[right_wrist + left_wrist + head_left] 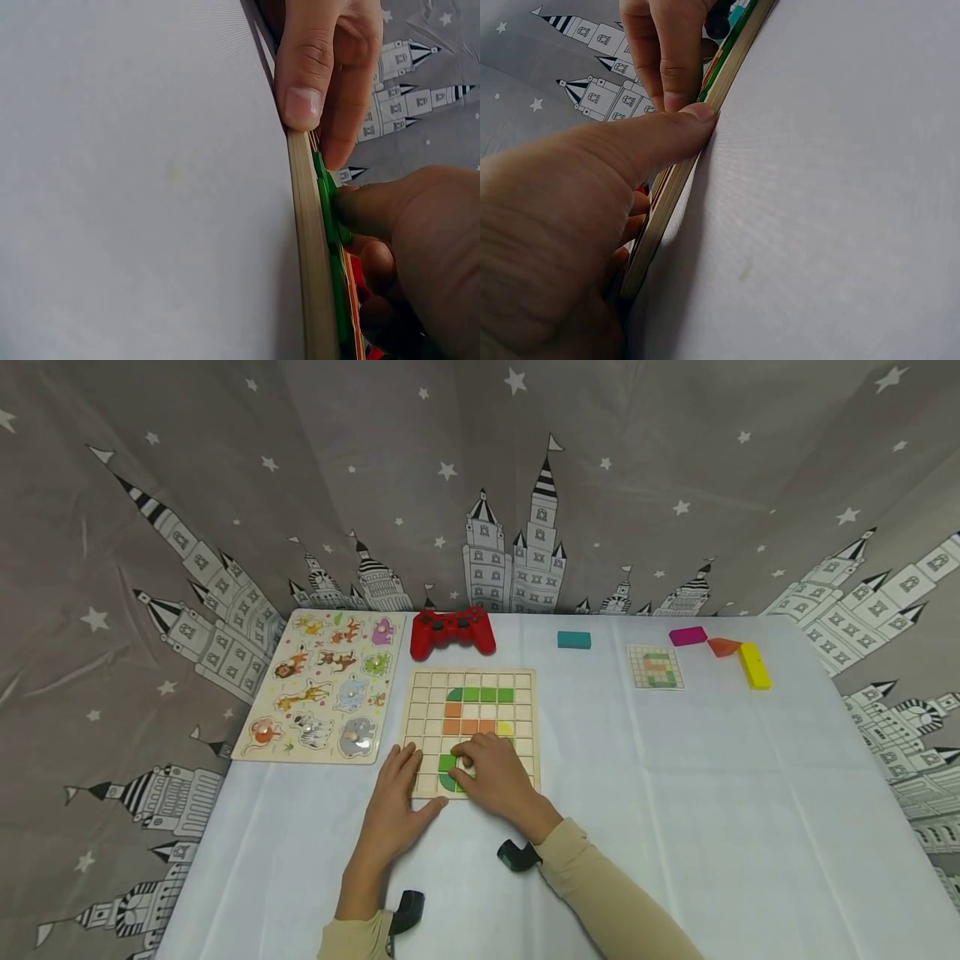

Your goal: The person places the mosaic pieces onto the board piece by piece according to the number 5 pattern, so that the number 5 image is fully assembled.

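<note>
A square wooden grid board (416, 692) lies on the white table, with green, orange and yellow tiles set in its squares. My left hand (392, 814) rests at the board's near left corner, thumb along the near edge and fingers on the left side. The left thumb (660, 135) presses on the wooden edge in the left wrist view. Over the lower part of the board, my right hand (498, 775) pinches a green square tile (447, 762) between thumb and index finger. A rounded green tile (447, 782) sits just below it, and the right hand hides some squares.
An animal peg puzzle (390, 693) lies left of the board, with a red game controller (453, 632) behind. To the right are a teal block (573, 640), a pattern card (656, 667), a magenta block (687, 636), an orange piece (723, 647) and a yellow block (754, 667).
</note>
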`<state>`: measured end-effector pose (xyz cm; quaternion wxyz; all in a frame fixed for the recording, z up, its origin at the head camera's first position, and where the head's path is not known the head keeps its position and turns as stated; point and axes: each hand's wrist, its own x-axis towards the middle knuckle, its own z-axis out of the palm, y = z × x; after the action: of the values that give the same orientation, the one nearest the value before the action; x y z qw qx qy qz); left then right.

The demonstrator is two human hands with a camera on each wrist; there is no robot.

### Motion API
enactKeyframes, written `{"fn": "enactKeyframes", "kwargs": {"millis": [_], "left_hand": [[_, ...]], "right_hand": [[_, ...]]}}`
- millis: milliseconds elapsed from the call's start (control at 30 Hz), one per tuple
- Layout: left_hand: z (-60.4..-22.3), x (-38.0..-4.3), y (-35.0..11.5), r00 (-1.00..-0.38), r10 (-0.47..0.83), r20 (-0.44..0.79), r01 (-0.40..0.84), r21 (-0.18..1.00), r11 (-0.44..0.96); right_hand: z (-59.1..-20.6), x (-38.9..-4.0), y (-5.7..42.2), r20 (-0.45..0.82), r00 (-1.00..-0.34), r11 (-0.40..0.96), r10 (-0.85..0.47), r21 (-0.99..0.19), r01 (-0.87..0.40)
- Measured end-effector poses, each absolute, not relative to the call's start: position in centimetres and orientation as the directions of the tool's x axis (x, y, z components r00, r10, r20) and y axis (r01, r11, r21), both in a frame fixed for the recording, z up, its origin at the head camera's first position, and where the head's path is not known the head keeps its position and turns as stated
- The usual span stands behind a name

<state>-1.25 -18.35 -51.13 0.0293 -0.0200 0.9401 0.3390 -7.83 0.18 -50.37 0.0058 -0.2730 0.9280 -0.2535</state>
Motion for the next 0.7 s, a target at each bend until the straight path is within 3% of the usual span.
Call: {"fn": "enactKeyframes", "kwargs": {"millis": [700], "left_hand": [[-51.2,-0.9,-18.35,-0.997,-0.023,-0.072,-0.063,0.629,0.774]], "right_hand": [[-49.92,-7.23,0.09,0.142,-0.863,0.738,-0.485,-0.464,-0.49]]}}
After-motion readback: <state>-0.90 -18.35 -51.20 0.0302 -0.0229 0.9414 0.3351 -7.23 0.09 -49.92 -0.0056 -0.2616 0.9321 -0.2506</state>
